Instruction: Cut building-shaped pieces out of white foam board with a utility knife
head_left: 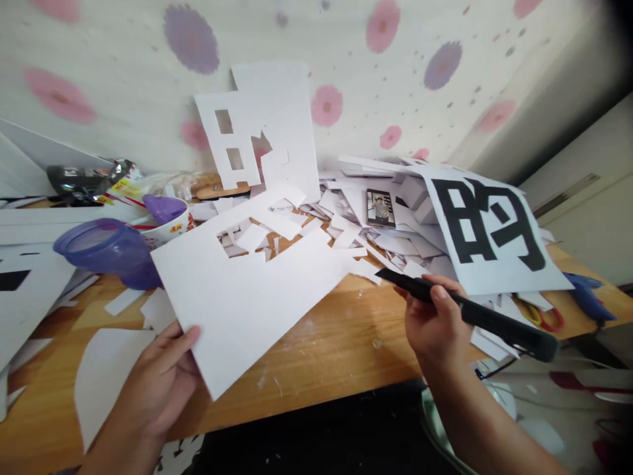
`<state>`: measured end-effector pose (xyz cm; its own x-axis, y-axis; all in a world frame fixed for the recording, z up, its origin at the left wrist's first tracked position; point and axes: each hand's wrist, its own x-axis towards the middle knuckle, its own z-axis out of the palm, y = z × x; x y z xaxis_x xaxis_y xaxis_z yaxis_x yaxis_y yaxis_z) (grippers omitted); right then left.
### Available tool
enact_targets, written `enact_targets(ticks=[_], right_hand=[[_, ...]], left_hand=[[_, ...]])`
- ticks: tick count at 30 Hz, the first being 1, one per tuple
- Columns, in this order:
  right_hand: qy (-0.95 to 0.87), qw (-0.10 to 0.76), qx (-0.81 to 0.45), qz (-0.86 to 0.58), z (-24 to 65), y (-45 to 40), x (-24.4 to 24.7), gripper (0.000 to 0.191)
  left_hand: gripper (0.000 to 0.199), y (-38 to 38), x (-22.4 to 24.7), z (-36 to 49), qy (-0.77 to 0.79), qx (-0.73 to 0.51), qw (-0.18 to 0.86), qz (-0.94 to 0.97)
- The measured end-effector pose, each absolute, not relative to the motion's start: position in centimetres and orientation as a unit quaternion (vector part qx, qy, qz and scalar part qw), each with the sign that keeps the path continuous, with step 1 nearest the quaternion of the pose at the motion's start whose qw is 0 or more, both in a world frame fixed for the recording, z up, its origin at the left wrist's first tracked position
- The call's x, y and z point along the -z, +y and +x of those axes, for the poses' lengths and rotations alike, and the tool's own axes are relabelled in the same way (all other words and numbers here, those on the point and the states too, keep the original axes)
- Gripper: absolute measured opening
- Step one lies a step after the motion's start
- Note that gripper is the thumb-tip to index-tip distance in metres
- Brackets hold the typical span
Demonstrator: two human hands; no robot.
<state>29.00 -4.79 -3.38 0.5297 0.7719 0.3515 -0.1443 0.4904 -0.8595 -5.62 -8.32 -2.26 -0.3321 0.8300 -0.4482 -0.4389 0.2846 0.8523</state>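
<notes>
My left hand (165, 376) pinches the lower left corner of a white board (247, 316) between thumb and fingers. The board is tilted above the table and has a jagged cut-out near its far edge. In my right hand (435, 326) is a black utility knife (509, 328), its dark blade pointing left, apart from the board. Behind, a cut white character shape (230, 142) stands against another white sheet (291, 119) by the wall. To the right, a paper printed with a black character (462, 227) lies over a heap of scraps.
White scraps (341, 231) cover the back of the wooden table (316, 349). A phone (380, 208) rests among them. A purple container (106, 247) and a paper cup (173, 221) stand left. Scissors with red and yellow handles (551, 321) and a blue tool (588, 295) lie right.
</notes>
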Motion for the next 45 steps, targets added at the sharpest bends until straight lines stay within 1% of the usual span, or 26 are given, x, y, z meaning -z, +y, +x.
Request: enact_targets(ticks=[3,6,10,11,12,13,14,16,17,18,20,22,24,27,28,30,36,39,45], right_hand=[[-0.391,0.774,-0.282,-0.41,29.4,-4.7,3.4,0.01],[-0.376,0.775,-0.299,-0.412,29.3,-4.9,3.7,0.01],[-0.353,0.773,-0.324,-0.415,28.8,-5.3,4.3,0.01],[-0.356,0.768,-0.329,-0.419,28.7,-5.4,4.5,0.01],[-0.364,0.759,-0.334,-0.424,28.5,-5.5,4.8,0.011],[-0.377,0.748,-0.337,-0.431,28.4,-5.6,5.2,0.012],[-0.397,0.731,-0.336,-0.442,28.2,-5.8,5.5,0.013],[-0.458,0.684,-0.311,-0.475,27.9,-6.1,6.0,0.016],[-0.494,0.655,-0.284,-0.496,27.8,-6.3,6.2,0.017],[-0.532,0.622,-0.248,-0.517,27.7,-6.4,6.2,0.018],[-0.592,0.562,-0.175,-0.551,27.4,-6.6,6.1,0.018],[-0.621,0.526,-0.127,-0.567,27.0,-6.6,5.8,0.017],[-0.633,0.507,-0.117,-0.573,26.5,-6.6,5.6,0.017],[-0.654,0.487,-0.132,-0.563,25.5,-6.6,5.5,0.017],[-0.662,0.48,-0.137,-0.559,25.0,-6.7,5.4,0.015],[-0.676,0.468,-0.143,-0.551,24.1,-6.9,5.2,0.012],[-0.698,0.448,-0.131,-0.543,22.7,-6.8,4.7,0.008],[-0.714,0.438,-0.119,-0.533,22.7,-6.6,4.7,0.01],[-0.733,0.445,-0.106,-0.503,22.8,-6.7,5.1,0.011]], left_hand=[[0.042,-7.8,2.2,-3.2,0.544,-0.567,0.581,0.212],[0.043,-7.3,2.5,-0.9,0.52,-0.55,0.6,0.26],[0.049,-7.3,3.2,0.6,0.525,-0.48,0.624,0.323],[0.051,-7.4,3.3,0.6,0.542,-0.454,0.616,0.348],[0.053,-7.5,3.4,0.4,0.572,-0.429,0.585,0.383],[0.052,-7.7,3.5,0.0,0.615,-0.405,0.527,0.425],[0.048,-7.9,3.5,-0.5,0.662,-0.381,0.441,0.472],[0.031,-8.3,3.7,-1.6,0.718,-0.336,0.225,0.567],[0.023,-8.6,3.8,-2.0,0.708,-0.319,0.134,0.616],[0.018,-8.8,4.0,-2.2,0.675,-0.305,0.069,0.669],[0.013,-9.3,4.3,-2.2,0.565,-0.286,0.004,0.774],[0.024,-9.7,4.6,-1.3,0.465,-0.249,-0.01,0.85],[0.04,-9.9,5.0,-0.2,0.418,-0.185,-0.004,0.89],[0.066,-10.1,5.5,1.0,0.396,-0.116,0.007,0.911],[0.072,-10.1,5.6,1.1,0.393,-0.107,0.009,0.913],[0.077,-10.1,5.7,1.2,0.39,-0.104,0.013,0.915],[0.073,-9.7,5.6,1.4,0.392,-0.112,0.022,0.913],[0.064,-9.5,5.5,1.8,0.402,-0.114,0.014,0.909],[0.043,-9.4,5.5,2.1,0.401,-0.113,-0.017,0.909]])
